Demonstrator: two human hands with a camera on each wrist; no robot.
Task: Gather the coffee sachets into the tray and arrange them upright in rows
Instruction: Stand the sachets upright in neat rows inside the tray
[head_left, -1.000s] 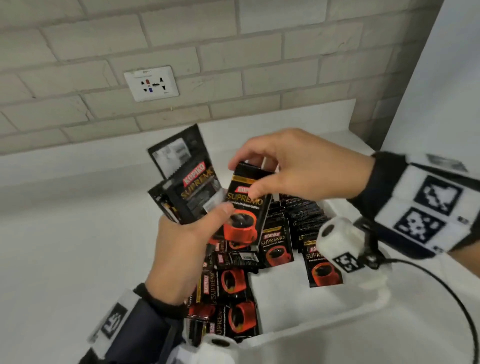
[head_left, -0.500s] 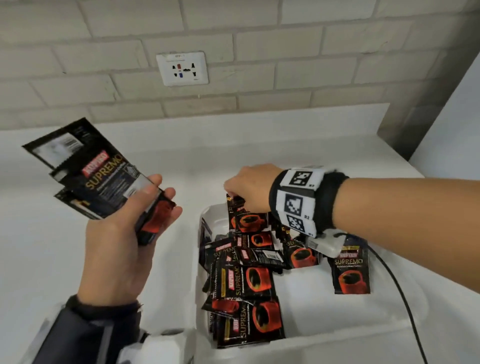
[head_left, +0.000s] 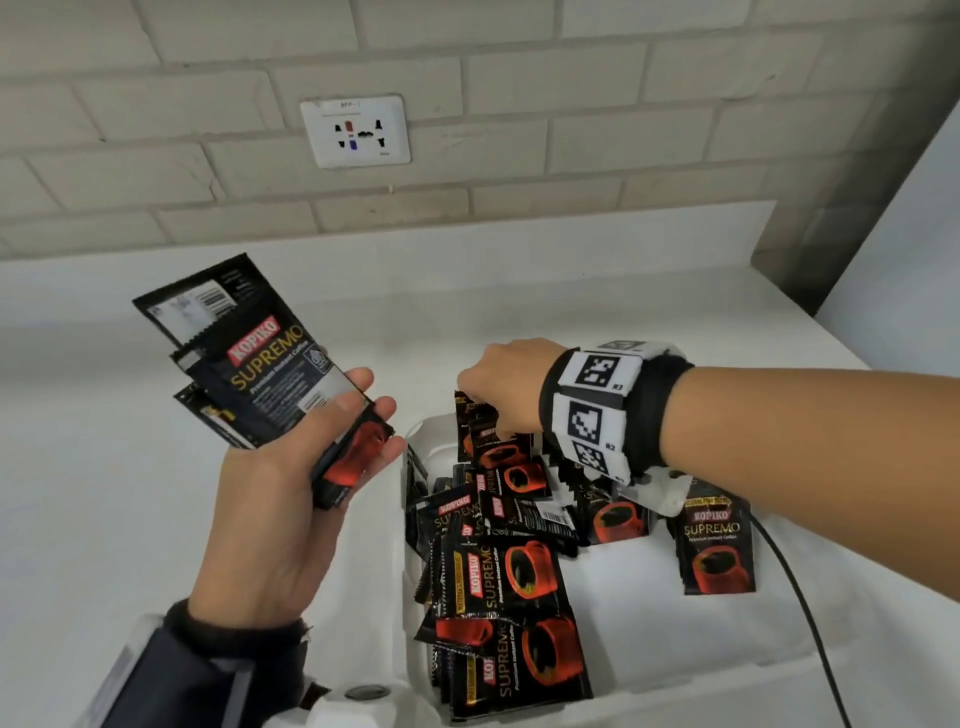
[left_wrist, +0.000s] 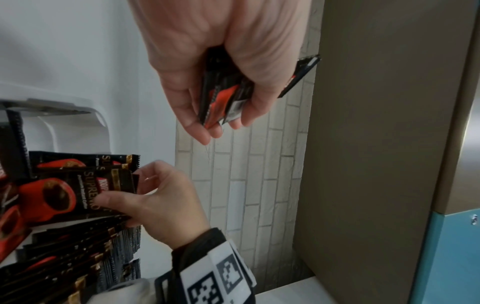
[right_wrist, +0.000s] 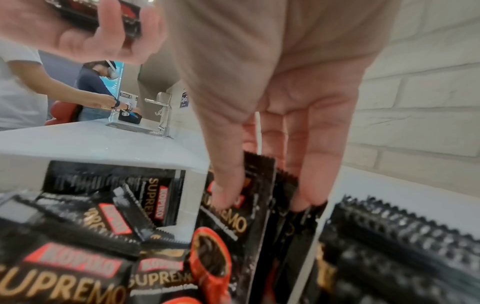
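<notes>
Coffee sachets (head_left: 511, 582), black with a red cup print, lie in a white tray (head_left: 670, 618) that sits toward the right side of the white tabletop (head_left: 104, 467). Along the tray's left side they form a loose, overlapping heap, mostly flat or tilted. At the tray's far end several stand upright in a row, and one upright sachet (head_left: 716, 545) stands apart near the tray's right side.

The right hand (head_left: 498, 384) reaches down into the tray's far end. In the right wrist view its thumb presses the printed face of an upright sachet (right_wrist: 233, 207) while the fingers lie behind the neighbouring ones, so the sachet is pinched at its top edge.

The left hand (head_left: 291, 493) is held above the tabletop, just left of the tray, palm up, fingers curled round a fanned bunch of sachets (head_left: 260, 374).

A wall socket (head_left: 356, 131) sits on the brick wall behind. A black cable (head_left: 810, 618) runs past the tray's right side.
</notes>
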